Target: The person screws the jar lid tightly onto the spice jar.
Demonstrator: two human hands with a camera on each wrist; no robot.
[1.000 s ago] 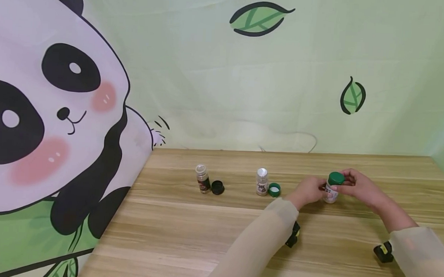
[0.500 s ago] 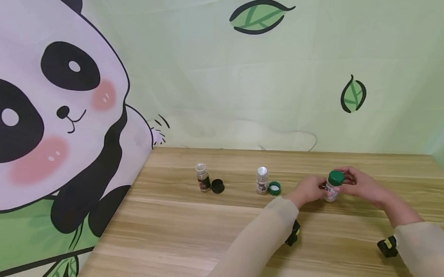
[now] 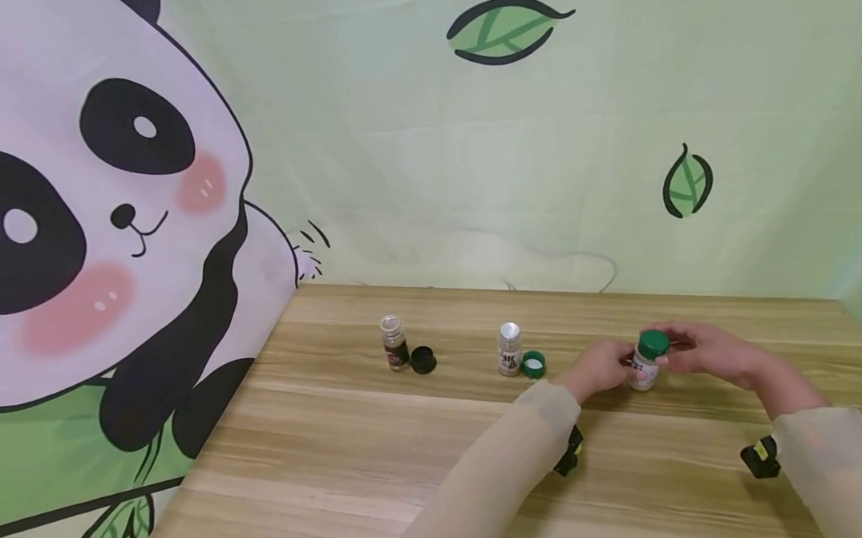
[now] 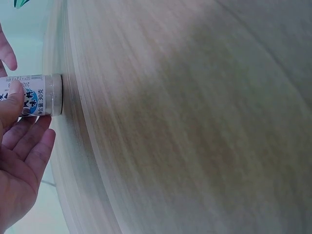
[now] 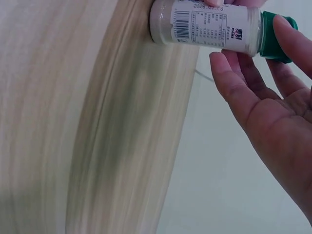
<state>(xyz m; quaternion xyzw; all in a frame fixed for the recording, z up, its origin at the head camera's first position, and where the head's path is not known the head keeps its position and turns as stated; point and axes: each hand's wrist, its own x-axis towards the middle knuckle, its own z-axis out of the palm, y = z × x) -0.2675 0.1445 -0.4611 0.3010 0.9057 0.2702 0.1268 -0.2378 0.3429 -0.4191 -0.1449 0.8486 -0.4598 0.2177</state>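
Note:
A small spice bottle (image 3: 643, 376) with a white printed label stands upright on the right of the table, topped by a green cap (image 3: 653, 344). My left hand (image 3: 602, 365) holds its body, thumb (image 4: 16, 92) across the label and fingers behind. At the cap, my right hand (image 3: 716, 355) has its thumb (image 5: 287, 34) on the near side and fingers around the far side. Farther left stands a clear shaker bottle (image 3: 510, 351) with a silver top, an upturned green cap (image 3: 533, 365) beside it.
Farther left, a dark-labelled bottle (image 3: 395, 346) stands uncapped beside its black cap (image 3: 423, 359). A wooden table (image 3: 336, 457) carries everything, with a panda-printed cloth (image 3: 379, 138) behind and to the left. Black wrist cameras hang under both sleeves.
My right hand has shifted slightly right, its wrist swinging up and its fingers reaching further round behind the green cap. The left hand and the bottle stay in place.

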